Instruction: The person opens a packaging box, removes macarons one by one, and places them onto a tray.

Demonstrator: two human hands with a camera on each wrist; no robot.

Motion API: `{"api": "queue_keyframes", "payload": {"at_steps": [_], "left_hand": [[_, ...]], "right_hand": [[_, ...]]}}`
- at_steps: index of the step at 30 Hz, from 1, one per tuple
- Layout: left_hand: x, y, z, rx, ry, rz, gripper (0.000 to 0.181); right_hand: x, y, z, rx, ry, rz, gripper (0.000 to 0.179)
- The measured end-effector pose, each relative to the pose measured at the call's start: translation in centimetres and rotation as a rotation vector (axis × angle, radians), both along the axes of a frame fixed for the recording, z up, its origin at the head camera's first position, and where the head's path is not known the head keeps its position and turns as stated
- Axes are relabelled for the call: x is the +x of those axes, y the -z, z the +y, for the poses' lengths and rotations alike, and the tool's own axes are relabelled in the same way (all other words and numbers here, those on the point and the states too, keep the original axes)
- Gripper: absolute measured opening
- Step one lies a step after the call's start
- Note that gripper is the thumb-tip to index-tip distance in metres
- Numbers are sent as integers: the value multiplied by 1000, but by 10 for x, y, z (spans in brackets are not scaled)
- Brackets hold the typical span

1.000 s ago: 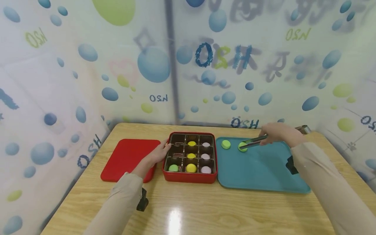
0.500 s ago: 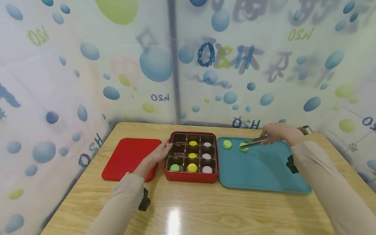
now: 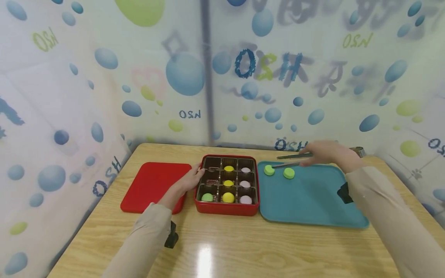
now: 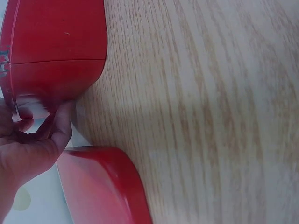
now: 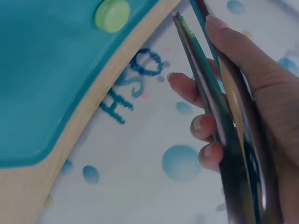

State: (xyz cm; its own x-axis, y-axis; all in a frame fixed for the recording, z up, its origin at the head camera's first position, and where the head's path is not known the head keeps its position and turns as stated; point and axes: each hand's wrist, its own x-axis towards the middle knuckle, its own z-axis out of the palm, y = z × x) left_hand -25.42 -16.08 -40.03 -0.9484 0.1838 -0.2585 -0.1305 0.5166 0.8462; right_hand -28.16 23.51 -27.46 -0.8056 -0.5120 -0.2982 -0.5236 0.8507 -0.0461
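Observation:
My left hand (image 3: 190,180) holds the left side of a red box (image 3: 226,209), fingers against its wall in the left wrist view. The box has a clear divided insert: three yellow macarons (image 3: 228,197) down the middle column, three pale purple macarons (image 3: 245,200) on the right, and a green macaron (image 3: 207,197) front left. In my right hand (image 3: 323,152) I grip metal tongs (image 5: 205,93), their arms apart with nothing between. One tip is by the left green macaron (image 3: 269,170) on the blue tray (image 3: 313,204); another green macaron (image 3: 289,173) lies to its right.
A red lid (image 3: 154,189) lies flat left of the box. The tray stands close against the box's right side. All are on a wooden table (image 3: 222,247), with a patterned curtain (image 3: 222,96) behind its back edge.
The tongs have come off the right green macaron, spread and moved left toward the other one. My right hand moved slightly up and left; my left hand stayed on the box.

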Motion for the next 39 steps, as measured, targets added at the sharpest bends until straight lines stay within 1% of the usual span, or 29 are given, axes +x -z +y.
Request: {"api": "queue_keyframes", "payload": {"at_steps": [4,6,9,12,14,19,22,26,29,30,33,36,37,39], "left_hand": [[-1,1,-1,3,6,2,54],[-1,1,-1,12,2,-7,54],[-1,2,-1,26,3,-28,55],[-1,3,-1,36,8,-38,55],[0,3,0,37,14,-33,54],[1,3,0,23,22,-18,54],[1,2,0,19,24,-20,54],[-1,2,1,26,37,-18,54],[-4,6,0,17,45,-21,57],[-5,9,-2,6,55,-6,61],[-7,12,-3,-7,52,-11,64],[-5,10,-2,11,48,-15,62],[-3,7,-1,24,33,-34,58],[-2,4,0,35,27,-37,56]], "right_hand": [[2,0,-20,-4,-65,72,50],[4,0,-30,-7,-98,107,47],[6,-2,-45,-18,-142,135,46],[10,-3,-61,-44,-180,143,46],[12,-3,-72,-57,-207,132,48],[18,0,-100,-115,-348,109,47],[23,-1,-118,-121,-408,104,45],[30,-3,-141,-69,-447,89,45],[33,-3,-156,-30,-477,80,44],[34,-2,-161,-19,-482,75,43],[34,0,-174,22,-502,67,42],[33,3,-189,88,-496,62,42],[33,3,-194,121,-488,64,42],[34,6,-205,184,-468,68,42]]}}
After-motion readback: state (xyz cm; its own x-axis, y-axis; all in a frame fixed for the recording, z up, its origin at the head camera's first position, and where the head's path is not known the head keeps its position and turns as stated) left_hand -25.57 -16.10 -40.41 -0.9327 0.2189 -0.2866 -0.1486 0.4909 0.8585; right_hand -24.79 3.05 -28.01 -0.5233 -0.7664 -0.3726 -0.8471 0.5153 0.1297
